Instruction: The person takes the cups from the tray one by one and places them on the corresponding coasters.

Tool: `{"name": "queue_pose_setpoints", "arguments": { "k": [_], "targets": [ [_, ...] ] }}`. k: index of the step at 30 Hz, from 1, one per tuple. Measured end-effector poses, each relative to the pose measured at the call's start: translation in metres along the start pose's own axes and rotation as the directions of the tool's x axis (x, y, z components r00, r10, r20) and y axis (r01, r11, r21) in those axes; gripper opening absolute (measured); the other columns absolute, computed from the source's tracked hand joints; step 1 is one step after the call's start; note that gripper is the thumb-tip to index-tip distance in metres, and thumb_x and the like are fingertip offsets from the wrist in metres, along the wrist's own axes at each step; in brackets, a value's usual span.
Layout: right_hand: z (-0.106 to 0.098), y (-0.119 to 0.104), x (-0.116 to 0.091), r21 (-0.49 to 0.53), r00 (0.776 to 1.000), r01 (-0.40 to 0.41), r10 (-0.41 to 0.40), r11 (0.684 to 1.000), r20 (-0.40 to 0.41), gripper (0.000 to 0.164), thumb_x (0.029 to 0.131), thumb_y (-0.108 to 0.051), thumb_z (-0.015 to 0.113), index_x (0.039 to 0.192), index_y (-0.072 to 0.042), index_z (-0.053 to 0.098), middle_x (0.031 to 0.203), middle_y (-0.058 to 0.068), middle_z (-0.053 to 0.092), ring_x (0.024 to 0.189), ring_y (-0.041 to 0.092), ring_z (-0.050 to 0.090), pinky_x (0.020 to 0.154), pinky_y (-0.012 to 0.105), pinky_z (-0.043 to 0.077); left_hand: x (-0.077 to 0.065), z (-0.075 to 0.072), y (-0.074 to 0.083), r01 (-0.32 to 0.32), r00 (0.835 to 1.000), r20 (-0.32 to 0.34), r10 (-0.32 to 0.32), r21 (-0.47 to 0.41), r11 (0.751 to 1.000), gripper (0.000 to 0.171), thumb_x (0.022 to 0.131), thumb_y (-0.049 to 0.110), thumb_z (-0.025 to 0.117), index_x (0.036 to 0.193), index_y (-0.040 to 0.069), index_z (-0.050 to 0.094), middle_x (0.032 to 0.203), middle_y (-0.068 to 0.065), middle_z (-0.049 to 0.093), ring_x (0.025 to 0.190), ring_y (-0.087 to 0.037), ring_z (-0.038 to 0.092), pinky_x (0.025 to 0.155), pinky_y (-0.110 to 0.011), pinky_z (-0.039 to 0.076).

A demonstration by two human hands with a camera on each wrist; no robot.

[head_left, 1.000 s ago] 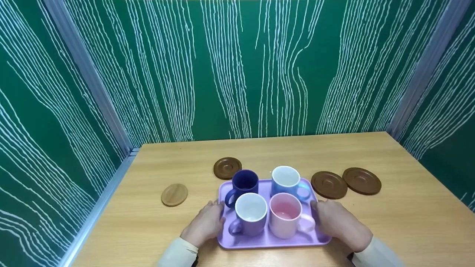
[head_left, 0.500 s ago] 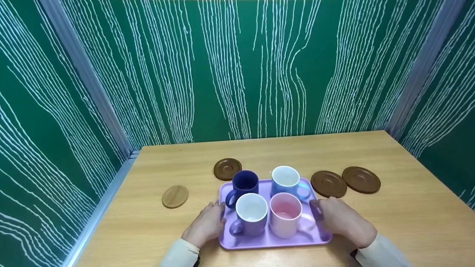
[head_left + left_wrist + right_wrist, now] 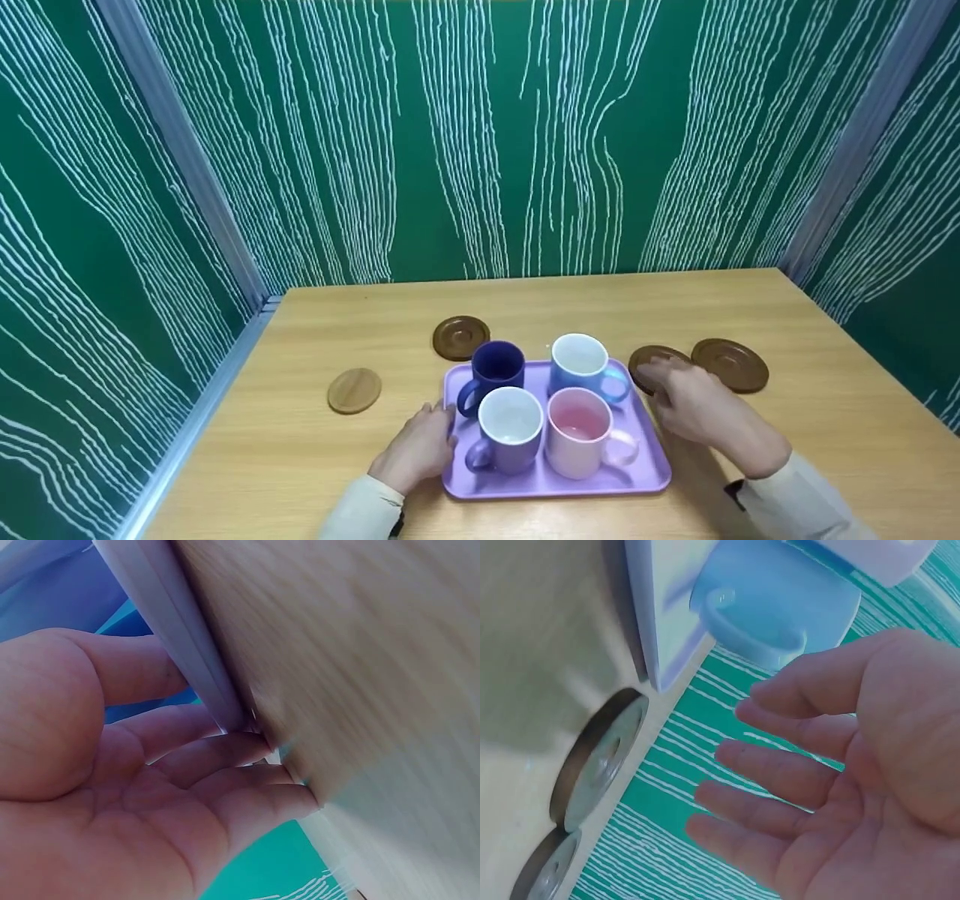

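A lilac tray [image 3: 649,476] lies on the table, carrying several upright mugs: a navy one [image 3: 498,364], a light blue one [image 3: 568,386], a purple one [image 3: 514,456] and a pink one [image 3: 571,456]. My left hand [image 3: 420,446] holds the tray's left rim; in the left wrist view the thumb lies over the rim [image 3: 165,622] and the fingertips are low by the tabletop. My right hand [image 3: 701,401] is off the tray, beyond its right edge, and overlaps a dark brown saucer [image 3: 651,352] in the head view. The right wrist view shows its fingers [image 3: 780,765] loosely extended, holding nothing.
A second brown saucer [image 3: 731,365] lies at the right, beside the first. Another brown saucer [image 3: 460,338] sits behind the navy mug. A light wooden coaster [image 3: 354,391] lies left of the tray. Green walls [image 3: 420,150] with white lines enclose the table's back and sides.
My right hand has let go of the tray's right edge and moved up and to the right, over the near brown saucer. My left hand, the tray and the mugs have stayed in place.
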State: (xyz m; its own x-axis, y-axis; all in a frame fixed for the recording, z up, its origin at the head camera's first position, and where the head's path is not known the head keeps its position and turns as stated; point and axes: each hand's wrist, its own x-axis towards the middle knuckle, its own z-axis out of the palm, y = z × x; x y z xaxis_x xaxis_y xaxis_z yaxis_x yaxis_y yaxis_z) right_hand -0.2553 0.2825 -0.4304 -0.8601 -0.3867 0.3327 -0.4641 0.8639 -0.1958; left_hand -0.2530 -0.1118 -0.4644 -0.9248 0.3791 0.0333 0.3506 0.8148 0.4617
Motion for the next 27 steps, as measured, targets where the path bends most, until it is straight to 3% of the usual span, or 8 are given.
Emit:
{"name": "queue_pose_setpoints", "arguments": {
  "k": [3,6,9,16,23,27],
  "targets": [
    [-0.004,0.008,0.005,-0.004,0.998,-0.041,0.041,0.999,0.043,0.041,0.082,0.005,0.062,0.123,0.002,0.068,0.119,0.023,0.069,0.109,0.044,0.067,0.086,0.062,0.058,0.0,-0.001,0.001,0.013,1.0,-0.001,-0.013,-0.01,1.0,0.048,0.097,0.006,0.063,0.14,-0.013,0.055,0.148,-0.033,0.05,0.138,-0.059,0.042,0.117,-0.063,0.034],
    [-0.006,0.016,0.009,0.003,0.987,-0.108,0.107,0.994,0.119,0.052,0.085,0.004,0.055,0.137,0.004,0.061,0.138,0.032,0.059,0.126,0.059,0.054,0.099,0.072,0.047,0.0,0.0,0.001,0.022,1.0,0.004,-0.022,-0.016,1.0,0.048,0.097,0.006,0.063,0.141,-0.013,0.055,0.15,-0.033,0.049,0.139,-0.059,0.041,0.118,-0.063,0.033],
    [-0.005,0.023,0.012,0.005,0.977,-0.145,0.142,0.989,0.162,0.054,0.088,0.002,0.052,0.141,0.004,0.058,0.145,0.037,0.052,0.131,0.066,0.044,0.102,0.077,0.04,0.0,0.001,0.0,0.033,0.999,0.006,-0.033,-0.022,0.999,0.049,0.097,0.006,0.063,0.141,-0.013,0.054,0.151,-0.032,0.048,0.14,-0.059,0.039,0.119,-0.063,0.032],
    [0.003,0.038,0.018,0.012,0.955,-0.171,0.163,0.985,0.247,0.066,0.082,0.001,0.058,0.148,0.004,0.05,0.151,0.04,0.042,0.135,0.068,0.036,0.108,0.076,0.035,0.0,0.001,0.0,0.013,1.0,0.002,-0.013,-0.014,1.0,0.049,0.096,0.004,0.064,0.141,-0.013,0.054,0.151,-0.031,0.049,0.139,-0.06,0.041,0.117,-0.065,0.033],
    [0.014,0.047,0.027,0.006,0.927,-0.203,0.19,0.979,0.325,0.079,0.078,-0.003,0.059,0.155,0.0,0.042,0.156,0.04,0.033,0.14,0.069,0.027,0.112,0.077,0.027,-0.003,0.0,0.001,-0.017,0.999,-0.027,0.018,0.027,0.999,0.046,0.095,0.004,0.063,0.137,-0.014,0.057,0.141,-0.031,0.057,0.133,-0.056,0.05,0.111,-0.063,0.043],
    [0.019,0.05,0.031,0.008,0.911,-0.21,0.193,0.978,0.363,0.082,0.077,-0.005,0.06,0.157,-0.002,0.04,0.158,0.04,0.031,0.141,0.069,0.024,0.112,0.079,0.026,-0.003,-0.001,0.002,-0.011,1.0,-0.023,0.012,0.023,1.0,0.047,0.095,0.004,0.063,0.138,-0.014,0.056,0.145,-0.031,0.054,0.135,-0.058,0.047,0.113,-0.063,0.04]
  ]
}}
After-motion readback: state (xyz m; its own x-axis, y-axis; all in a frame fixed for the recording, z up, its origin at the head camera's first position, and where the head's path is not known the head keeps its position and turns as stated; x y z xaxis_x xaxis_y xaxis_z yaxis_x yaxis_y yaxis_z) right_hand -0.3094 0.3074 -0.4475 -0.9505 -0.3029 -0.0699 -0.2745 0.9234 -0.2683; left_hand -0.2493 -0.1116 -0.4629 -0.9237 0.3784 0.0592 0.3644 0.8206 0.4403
